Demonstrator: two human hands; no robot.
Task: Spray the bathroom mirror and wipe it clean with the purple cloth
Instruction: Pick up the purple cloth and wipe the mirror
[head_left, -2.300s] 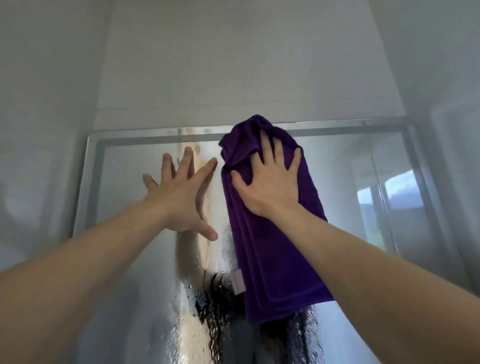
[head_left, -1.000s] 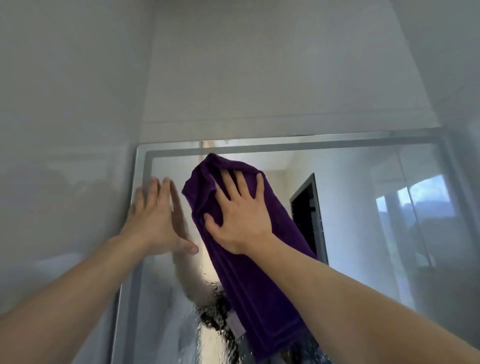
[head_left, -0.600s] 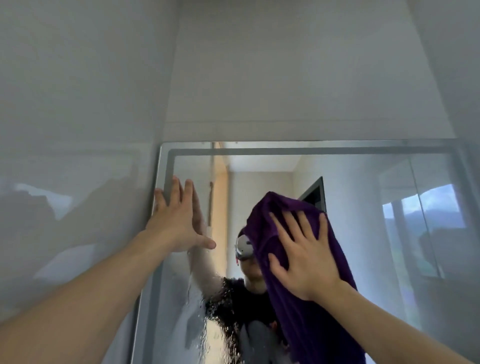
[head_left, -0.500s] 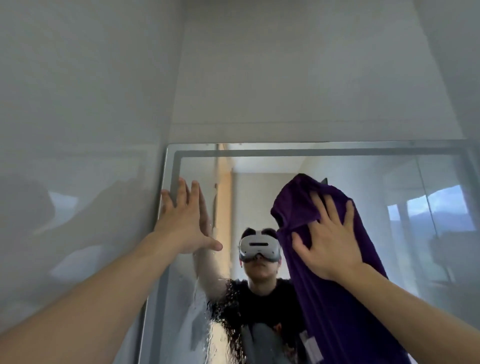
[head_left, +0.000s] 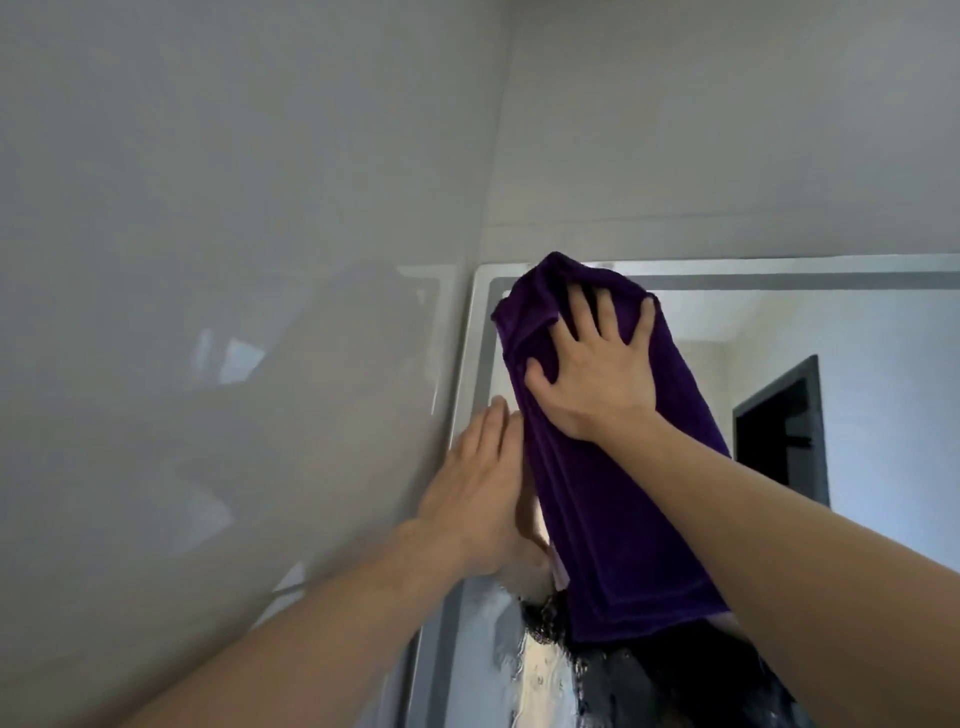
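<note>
Pressing purple cloth (head_left: 618, 519) flat onto mirror (head_left: 878, 338) at its 11 o'clock corner with spread, straight-fingered right hand (head_left: 597, 379), bracing flat, straight-fingered left hand (head_left: 475, 499) on the glass at 8 o'clock of the right

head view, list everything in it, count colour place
purple folded cloth: one, purple, pressed on the mirror's top left corner
rectangular wall mirror with pale frosted border: one, silvery, right half of view
spray droplets: one patch, clear, lower glass below the cloth
glossy walls: two, pale grey, left of and above the mirror
doorway reflection: one, dark, in the glass right of the cloth
left hand: one, flat on the mirror's left edge
right hand: one, fingers spread, pressing the cloth
</note>
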